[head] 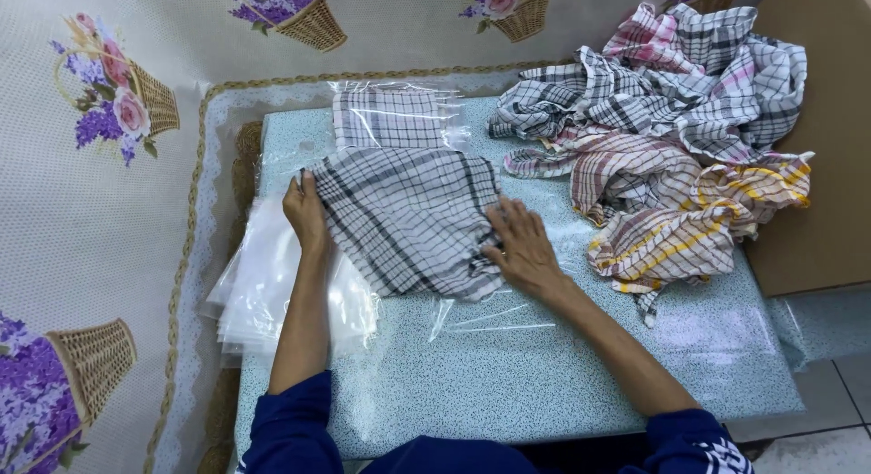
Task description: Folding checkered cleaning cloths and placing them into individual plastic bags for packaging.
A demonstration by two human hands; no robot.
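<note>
A black-and-white checked cloth (408, 215) lies folded on a low speckled blue table (508, 374), partly over a clear plastic bag (494, 315). My left hand (304, 211) pinches the cloth's left edge. My right hand (522, 247) lies flat with fingers spread on the cloth's right edge. Just beyond the cloth sits another checked cloth sealed in a clear bag (395, 118).
A heap of loose checked cloths (671, 138) in grey, pink, red and yellow covers the table's far right. A stack of clear plastic bags (268, 288) hangs over the left edge. A flowered mat (100, 229) lies left; a brown cardboard box (830, 166) stands right.
</note>
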